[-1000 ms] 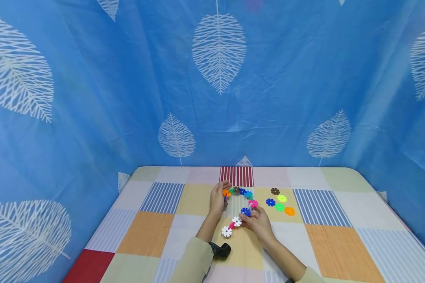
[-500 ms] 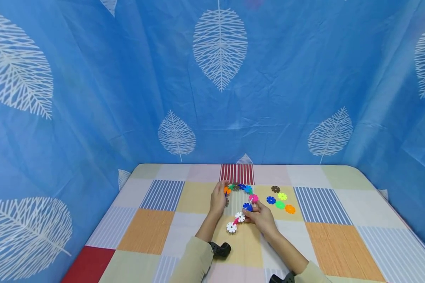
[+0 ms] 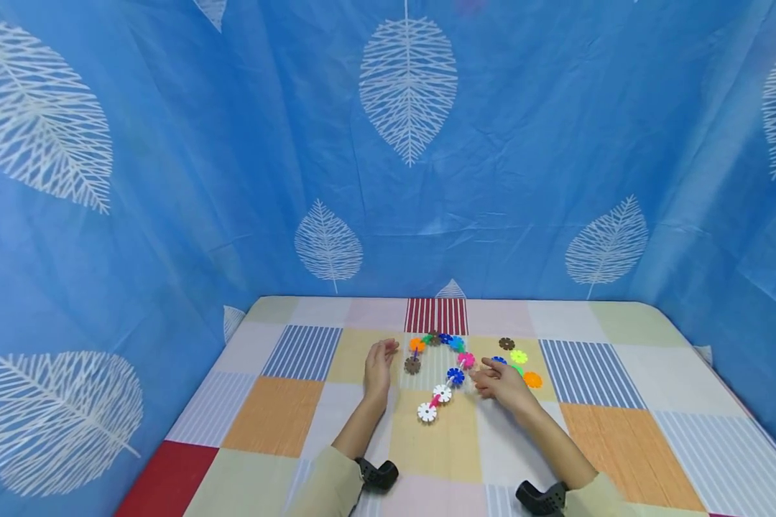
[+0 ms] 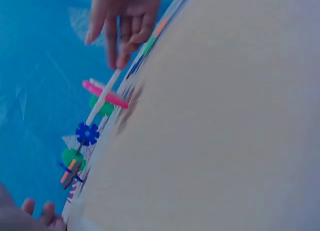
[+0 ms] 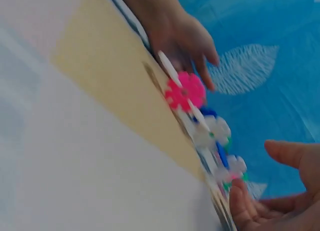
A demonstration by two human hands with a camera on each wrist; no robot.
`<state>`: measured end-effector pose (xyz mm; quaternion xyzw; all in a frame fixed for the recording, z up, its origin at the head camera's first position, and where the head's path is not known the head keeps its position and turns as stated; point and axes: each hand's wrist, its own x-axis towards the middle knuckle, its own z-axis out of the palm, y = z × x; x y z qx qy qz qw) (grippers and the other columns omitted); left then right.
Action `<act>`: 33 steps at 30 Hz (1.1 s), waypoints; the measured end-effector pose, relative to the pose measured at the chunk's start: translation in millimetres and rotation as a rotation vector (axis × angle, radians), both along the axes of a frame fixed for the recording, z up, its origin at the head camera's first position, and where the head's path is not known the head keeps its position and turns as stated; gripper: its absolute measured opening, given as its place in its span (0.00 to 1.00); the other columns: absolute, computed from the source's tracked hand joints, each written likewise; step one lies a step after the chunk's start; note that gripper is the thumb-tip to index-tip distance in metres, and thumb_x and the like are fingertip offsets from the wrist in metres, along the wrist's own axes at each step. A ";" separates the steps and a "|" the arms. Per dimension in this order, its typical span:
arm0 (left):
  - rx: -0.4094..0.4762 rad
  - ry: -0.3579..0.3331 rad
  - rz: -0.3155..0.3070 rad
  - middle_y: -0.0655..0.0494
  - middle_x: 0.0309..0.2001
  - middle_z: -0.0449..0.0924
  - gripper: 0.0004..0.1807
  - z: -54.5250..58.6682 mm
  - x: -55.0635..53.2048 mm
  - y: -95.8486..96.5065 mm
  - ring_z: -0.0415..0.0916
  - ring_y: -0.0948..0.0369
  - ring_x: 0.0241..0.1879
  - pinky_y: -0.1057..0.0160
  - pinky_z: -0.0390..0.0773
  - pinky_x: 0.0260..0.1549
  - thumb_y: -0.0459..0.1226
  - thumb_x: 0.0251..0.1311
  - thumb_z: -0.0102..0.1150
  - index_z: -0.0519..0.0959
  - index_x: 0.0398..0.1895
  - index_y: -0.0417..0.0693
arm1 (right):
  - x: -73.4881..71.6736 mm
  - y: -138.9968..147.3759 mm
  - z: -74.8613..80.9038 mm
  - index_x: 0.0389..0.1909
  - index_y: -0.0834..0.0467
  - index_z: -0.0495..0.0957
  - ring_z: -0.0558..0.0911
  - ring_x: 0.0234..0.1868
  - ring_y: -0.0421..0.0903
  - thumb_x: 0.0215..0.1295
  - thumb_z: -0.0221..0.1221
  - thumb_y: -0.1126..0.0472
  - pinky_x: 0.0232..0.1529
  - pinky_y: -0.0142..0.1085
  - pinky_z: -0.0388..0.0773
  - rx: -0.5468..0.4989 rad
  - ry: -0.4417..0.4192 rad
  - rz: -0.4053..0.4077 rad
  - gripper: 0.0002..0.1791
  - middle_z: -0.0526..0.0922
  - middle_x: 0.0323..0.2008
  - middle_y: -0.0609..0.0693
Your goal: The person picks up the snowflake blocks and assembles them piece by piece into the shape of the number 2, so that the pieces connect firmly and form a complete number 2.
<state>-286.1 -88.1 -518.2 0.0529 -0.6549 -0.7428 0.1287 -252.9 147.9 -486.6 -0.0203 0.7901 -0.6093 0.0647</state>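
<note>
A curved chain of colourful notched snowflake discs [image 3: 455, 376] lies on the table, linked edge to edge. One end is a brown disc [image 3: 412, 365]; the other, nearer the person, is a white disc [image 3: 427, 412]. My left hand [image 3: 379, 370] is just left of the chain, fingers extended and holding nothing. On the opposite side my right hand [image 3: 506, 384] hovers between the chain and some loose discs, fingers loosely spread and free. The right wrist view shows a pink disc [image 5: 185, 92] standing on edge in the chain, with the right hand's fingers [image 5: 240, 203] apart from it.
Several loose discs lie right of the chain, among them brown [image 3: 506, 344], yellow-green [image 3: 519, 356] and orange [image 3: 533, 379]. The right hand partly covers a blue and a green one. A patchwork cloth [image 3: 278, 416] covers the table; a blue leaf-print curtain [image 3: 491, 143] surrounds it.
Both hands have drawn away from the chain, the left one leftward and the right one rightward. The right hand has let go of the chain near its blue and white discs.
</note>
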 end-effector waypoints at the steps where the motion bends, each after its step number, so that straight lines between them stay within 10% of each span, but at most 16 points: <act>1: 0.011 0.002 0.029 0.41 0.49 0.73 0.20 -0.2 4.6 -2.6 0.68 0.48 0.54 0.55 0.63 0.59 0.40 0.72 0.33 0.70 0.49 0.33 | -2.2 6.7 -0.4 0.60 0.76 0.61 0.81 0.33 0.50 0.62 0.58 0.62 0.32 0.35 0.80 0.024 0.049 -0.005 0.31 0.79 0.42 0.63; 9: -0.049 -0.002 0.083 0.41 0.42 0.77 0.14 -0.7 44.2 -5.2 0.74 0.49 0.47 0.56 0.74 0.49 0.34 0.69 0.40 0.72 0.44 0.32 | -12.0 70.4 -16.8 0.49 0.67 0.76 0.79 0.37 0.54 0.61 0.60 0.59 0.32 0.34 0.77 0.411 0.425 -0.206 0.19 0.81 0.38 0.61; 17: -0.254 0.048 -0.166 0.41 0.41 0.78 0.15 0.6 66.0 6.6 0.77 0.50 0.41 0.62 0.78 0.41 0.31 0.66 0.48 0.72 0.51 0.30 | -7.4 102.3 -36.0 0.53 0.70 0.73 0.76 0.41 0.58 0.58 0.63 0.57 0.39 0.46 0.76 0.523 0.461 -0.184 0.27 0.76 0.43 0.65; 25: -0.484 0.090 -0.278 0.52 0.35 0.81 0.17 -0.4 70.4 7.1 0.78 0.63 0.33 0.71 0.77 0.32 0.37 0.59 0.59 0.76 0.49 0.36 | -8.5 103.2 -39.2 0.46 0.71 0.78 0.73 0.45 0.63 0.56 0.64 0.62 0.41 0.54 0.73 0.562 0.502 -0.141 0.20 0.73 0.46 0.68; 33: -0.470 0.057 -0.403 0.45 0.28 0.82 0.16 3.4 73.1 7.7 0.78 0.55 0.20 0.64 0.79 0.19 0.30 0.56 0.60 0.76 0.48 0.33 | -8.0 102.7 -40.3 0.41 0.68 0.81 0.72 0.46 0.63 0.55 0.65 0.60 0.42 0.56 0.72 0.533 0.507 -0.141 0.16 0.73 0.45 0.67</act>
